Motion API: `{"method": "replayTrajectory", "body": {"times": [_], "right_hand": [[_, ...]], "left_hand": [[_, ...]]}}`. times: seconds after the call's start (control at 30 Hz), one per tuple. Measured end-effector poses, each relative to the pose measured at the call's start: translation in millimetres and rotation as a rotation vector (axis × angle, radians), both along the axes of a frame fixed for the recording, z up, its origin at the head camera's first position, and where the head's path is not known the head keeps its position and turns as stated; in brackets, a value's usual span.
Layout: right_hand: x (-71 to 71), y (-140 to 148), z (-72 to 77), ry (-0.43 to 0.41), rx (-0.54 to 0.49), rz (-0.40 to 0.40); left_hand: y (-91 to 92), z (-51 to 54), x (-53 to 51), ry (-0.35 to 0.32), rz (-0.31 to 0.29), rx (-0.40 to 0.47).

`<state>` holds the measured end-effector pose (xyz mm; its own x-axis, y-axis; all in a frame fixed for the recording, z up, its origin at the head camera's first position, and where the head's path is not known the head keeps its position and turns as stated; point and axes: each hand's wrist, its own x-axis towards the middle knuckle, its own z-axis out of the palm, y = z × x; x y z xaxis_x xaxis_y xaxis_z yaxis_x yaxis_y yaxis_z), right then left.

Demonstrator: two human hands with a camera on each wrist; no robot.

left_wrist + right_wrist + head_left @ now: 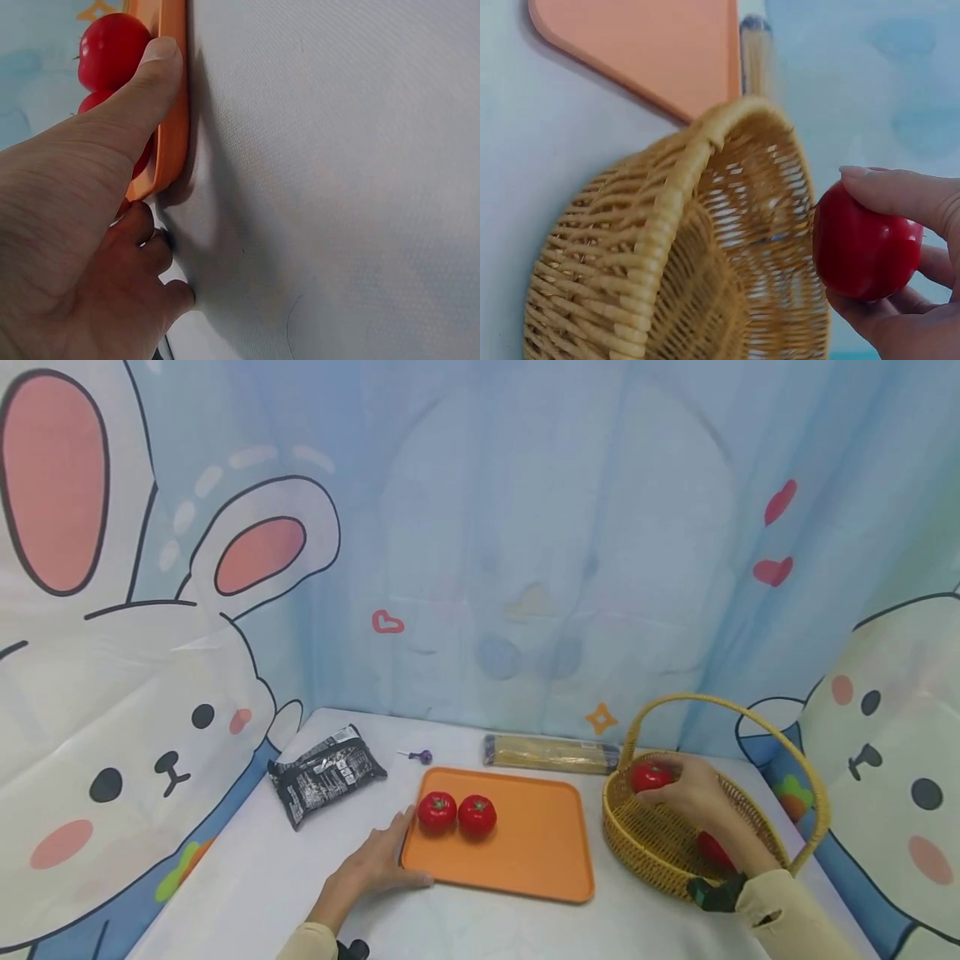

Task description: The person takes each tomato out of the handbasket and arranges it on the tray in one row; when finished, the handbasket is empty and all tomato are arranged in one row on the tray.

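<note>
My left hand [382,860] holds the near left corner of an orange tray [532,835]. Its thumb lies along the front side and the fingers at the left side; in the left wrist view some fingers are curled beside the corner. Two red tomatoes, one on the left [437,812] and one beside it [477,817], sit on the tray's left part. Over the wicker basket [637,847], my right hand [693,789] grips a third red tomato [866,244] between thumb and fingers. Another red item [714,852] lies in the basket, partly hidden by the right forearm.
A black printed packet [327,775] lies left of the tray. Behind the tray are a small purple-headed item [424,757] and a long clear pack of yellow sticks [551,753]. The basket's tall handle [780,735] arches above the right arm. A printed curtain [480,527] hangs behind.
</note>
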<state>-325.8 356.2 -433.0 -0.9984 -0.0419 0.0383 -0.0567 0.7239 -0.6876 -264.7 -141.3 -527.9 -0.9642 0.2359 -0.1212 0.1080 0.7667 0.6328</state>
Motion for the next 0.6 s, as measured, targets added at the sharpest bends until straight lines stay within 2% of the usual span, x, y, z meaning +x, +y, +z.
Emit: {"method": "replayTrajectory", "body": {"times": [0.17,0.4,0.6], "right_hand": [[7.2,-12,8.5,0.044,-0.003,0.037],[18.2,-29,22.8,0.065,0.022,0.038],[25.9,-48,24.4,0.112,-0.044,0.108]], "left_hand": [[-0.6,-1.7,-1.1,-0.005,-0.002,-0.001],[-1.7,-1.0,-0.7,0.003,-0.014,0.003],[-0.4,-1.0,0.3,0.009,-0.011,0.014]]}}
